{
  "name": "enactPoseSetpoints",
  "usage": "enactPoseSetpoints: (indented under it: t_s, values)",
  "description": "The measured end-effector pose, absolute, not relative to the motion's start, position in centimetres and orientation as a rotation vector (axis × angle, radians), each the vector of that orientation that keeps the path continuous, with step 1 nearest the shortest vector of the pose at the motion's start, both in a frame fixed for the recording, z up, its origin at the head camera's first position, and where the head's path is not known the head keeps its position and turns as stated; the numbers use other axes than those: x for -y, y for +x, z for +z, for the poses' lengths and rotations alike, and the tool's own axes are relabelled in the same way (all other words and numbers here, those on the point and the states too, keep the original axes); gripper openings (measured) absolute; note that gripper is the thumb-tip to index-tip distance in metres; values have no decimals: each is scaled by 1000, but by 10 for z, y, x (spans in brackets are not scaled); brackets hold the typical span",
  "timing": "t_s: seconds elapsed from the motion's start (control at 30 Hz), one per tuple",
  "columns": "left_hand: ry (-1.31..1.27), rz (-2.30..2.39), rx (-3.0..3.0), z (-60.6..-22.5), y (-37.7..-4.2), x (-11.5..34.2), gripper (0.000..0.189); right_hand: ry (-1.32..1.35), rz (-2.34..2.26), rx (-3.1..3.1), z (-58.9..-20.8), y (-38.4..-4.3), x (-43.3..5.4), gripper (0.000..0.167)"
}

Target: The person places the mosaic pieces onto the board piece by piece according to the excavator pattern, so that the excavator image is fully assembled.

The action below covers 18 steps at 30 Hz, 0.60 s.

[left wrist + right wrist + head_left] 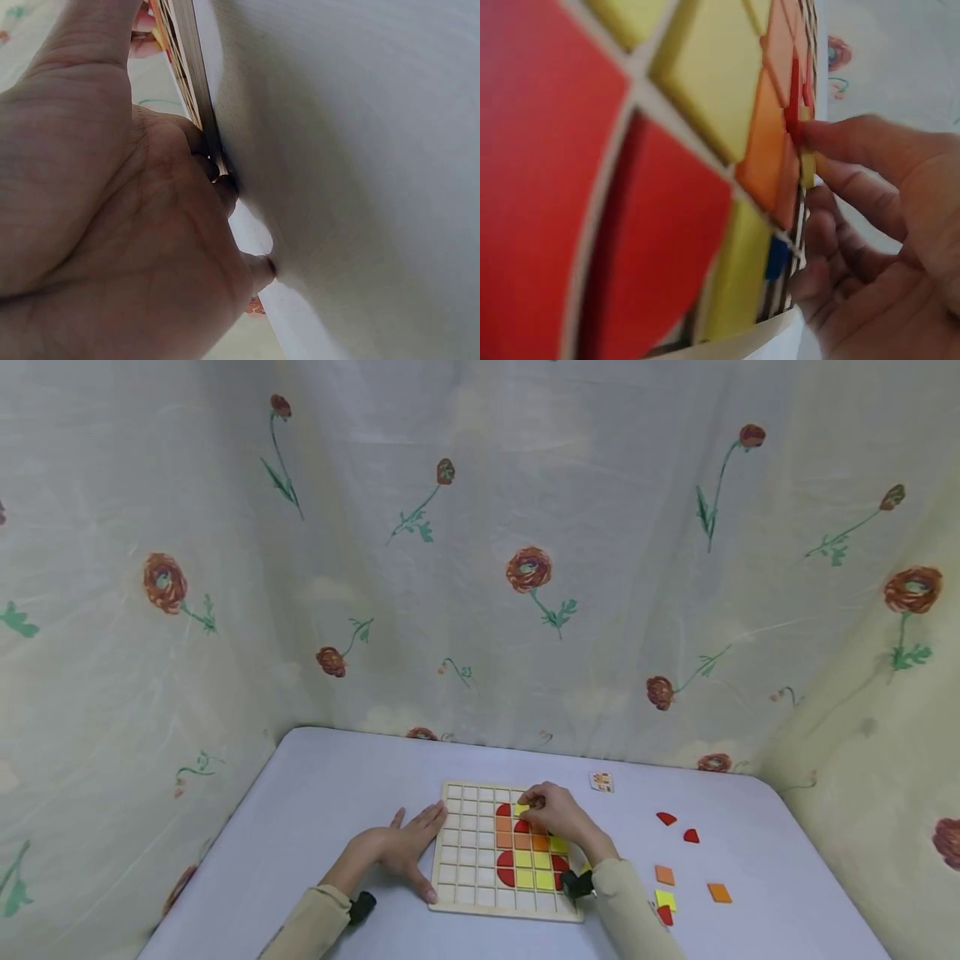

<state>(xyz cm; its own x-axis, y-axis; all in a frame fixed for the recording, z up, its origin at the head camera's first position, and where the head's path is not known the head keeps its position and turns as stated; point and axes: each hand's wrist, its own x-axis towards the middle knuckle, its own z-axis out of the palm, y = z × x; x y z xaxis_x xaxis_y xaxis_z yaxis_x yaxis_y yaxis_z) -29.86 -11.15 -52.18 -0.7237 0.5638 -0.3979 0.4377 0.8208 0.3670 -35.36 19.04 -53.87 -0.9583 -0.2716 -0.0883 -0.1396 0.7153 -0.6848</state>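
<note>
A wooden grid board (467,853) with square cells lies on the table, partly filled with red, orange and yellow pieces. My left hand (408,846) rests at the board's left edge, fingers spread, thumb by the near left corner. In the left wrist view the fingers of the left hand (172,217) lie along the board's side (196,82). Near the far side of the grid, my right hand (558,814) pinches a yellow square tile (520,810) beside a red quarter-round piece (503,810). The right wrist view shows the yellow tile (808,169) at the fingertips of the right hand (877,217).
Loose pieces lie right of the board: red quarter-rounds (666,818), orange squares (719,892) and a yellow square (664,900) overlapping a red piece (665,915). A small printed card (602,782) lies behind the board. A flowered curtain (480,693) surrounds the table's far sides.
</note>
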Motion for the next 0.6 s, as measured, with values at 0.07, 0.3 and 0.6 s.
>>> enactPoseSetpoints:
  t_s: [0.07,0.3,0.6]
  values:
    - [736,340,-2494,-522,-299,111,130,-334,-1073,-2746,-538,-353,-190,13]
    - [733,366,-2508,-531,-304,113,133,-291,-1085,-2781,-533,-351,-183,11]
    - [724,332,-2498,-526,-302,111,130,-283,-1090,-2830,-536,-346,-181,13]
